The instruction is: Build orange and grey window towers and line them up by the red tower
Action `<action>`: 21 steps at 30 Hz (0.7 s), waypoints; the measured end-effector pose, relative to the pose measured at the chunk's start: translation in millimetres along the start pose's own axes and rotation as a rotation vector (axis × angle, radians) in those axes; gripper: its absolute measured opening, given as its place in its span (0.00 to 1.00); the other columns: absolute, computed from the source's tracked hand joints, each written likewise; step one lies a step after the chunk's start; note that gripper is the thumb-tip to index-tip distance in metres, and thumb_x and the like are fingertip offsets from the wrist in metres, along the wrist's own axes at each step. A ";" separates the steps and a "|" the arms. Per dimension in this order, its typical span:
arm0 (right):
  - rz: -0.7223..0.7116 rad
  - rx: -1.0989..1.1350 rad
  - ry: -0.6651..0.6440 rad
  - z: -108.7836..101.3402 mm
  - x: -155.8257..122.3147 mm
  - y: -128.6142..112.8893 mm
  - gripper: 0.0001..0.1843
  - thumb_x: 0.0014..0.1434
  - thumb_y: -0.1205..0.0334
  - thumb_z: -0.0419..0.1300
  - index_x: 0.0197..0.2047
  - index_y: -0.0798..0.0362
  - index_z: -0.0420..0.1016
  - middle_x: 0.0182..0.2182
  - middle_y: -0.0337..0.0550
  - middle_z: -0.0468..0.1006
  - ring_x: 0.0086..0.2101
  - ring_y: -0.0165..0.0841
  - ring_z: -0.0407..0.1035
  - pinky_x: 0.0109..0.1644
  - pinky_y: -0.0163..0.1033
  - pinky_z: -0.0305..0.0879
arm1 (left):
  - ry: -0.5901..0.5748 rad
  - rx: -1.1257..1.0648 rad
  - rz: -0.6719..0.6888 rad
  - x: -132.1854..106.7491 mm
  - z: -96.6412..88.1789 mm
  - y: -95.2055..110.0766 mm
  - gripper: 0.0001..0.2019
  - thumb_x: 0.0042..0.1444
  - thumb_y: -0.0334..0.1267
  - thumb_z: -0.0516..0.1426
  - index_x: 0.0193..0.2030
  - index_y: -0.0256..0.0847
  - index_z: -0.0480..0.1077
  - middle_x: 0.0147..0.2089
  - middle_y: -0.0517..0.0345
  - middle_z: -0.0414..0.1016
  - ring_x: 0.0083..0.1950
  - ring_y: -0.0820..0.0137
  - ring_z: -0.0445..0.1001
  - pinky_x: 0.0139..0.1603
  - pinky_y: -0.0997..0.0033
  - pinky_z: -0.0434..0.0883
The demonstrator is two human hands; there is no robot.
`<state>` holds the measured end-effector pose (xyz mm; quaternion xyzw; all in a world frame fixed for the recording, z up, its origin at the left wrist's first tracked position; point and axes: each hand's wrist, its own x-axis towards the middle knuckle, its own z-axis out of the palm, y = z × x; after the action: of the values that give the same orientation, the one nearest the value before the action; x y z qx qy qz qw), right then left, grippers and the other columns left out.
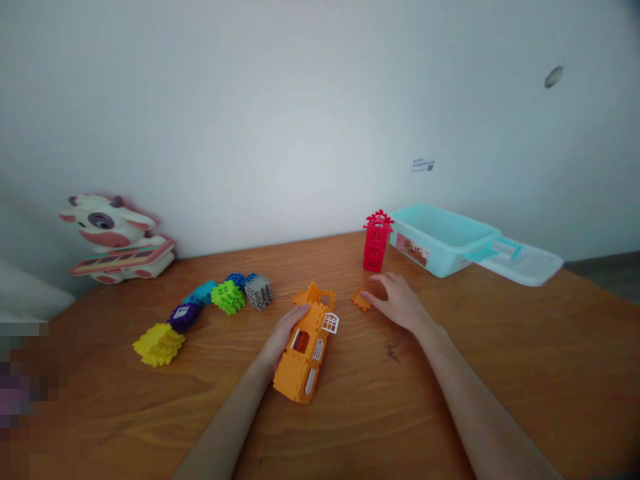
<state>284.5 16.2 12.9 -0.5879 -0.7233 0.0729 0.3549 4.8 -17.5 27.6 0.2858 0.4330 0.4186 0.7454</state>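
Observation:
My left hand [283,337] is wrapped round the left side of an orange toy building [299,373] made of interlocking plastic panels. The building lies tilted, with white window frames, one of them swung outward. Some orange pieces with cut-outs show at its far end. My right hand [400,300] is low over the table with thumb and fingers apart. Its thumb tip is at the edge of a small flat orange panel [360,300]; whether they touch, I cannot tell. Just beyond that hand stands a red toy tower [375,247] of similar panels.
Stacked panels in yellow [159,345], purple [184,317], light green [228,297], blue and grey [259,292] lie on the left. A cow-shaped toy keyboard [123,247] stands behind them. At the right is a turquoise box [440,257] with its lid [525,261] folded out.

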 end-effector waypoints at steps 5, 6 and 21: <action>0.038 -0.042 -0.230 16.9 -6.2 -13.9 0.24 0.55 0.46 0.67 0.49 0.54 0.78 0.45 0.56 0.77 0.47 0.49 0.72 0.55 0.53 0.67 | -0.088 0.022 0.075 -2.3 -3.0 -0.5 0.22 0.46 0.40 0.69 0.47 0.37 0.74 0.35 0.55 0.80 0.30 0.69 0.78 0.32 0.74 0.72; 0.053 -0.024 -0.240 19.2 -6.7 -16.1 0.23 0.56 0.48 0.67 0.50 0.54 0.78 0.46 0.56 0.77 0.47 0.48 0.72 0.55 0.52 0.67 | -0.110 0.019 0.070 -2.1 -4.6 -0.5 0.24 0.45 0.40 0.69 0.49 0.37 0.73 0.36 0.54 0.81 0.31 0.69 0.78 0.32 0.74 0.73; 0.183 0.419 -0.141 24.5 -6.1 -47.0 0.18 0.57 0.63 0.60 0.51 0.49 0.69 0.45 0.46 0.80 0.40 0.38 0.75 0.47 0.46 0.71 | -0.101 -0.044 -0.020 3.6 -13.8 4.7 0.14 0.46 0.41 0.66 0.37 0.33 0.77 0.30 0.54 0.80 0.28 0.67 0.77 0.29 0.72 0.72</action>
<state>232.7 4.4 16.8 -0.5581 -0.6590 0.2939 0.4097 -8.2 -11.3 23.5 0.2857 0.3883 0.4059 0.7765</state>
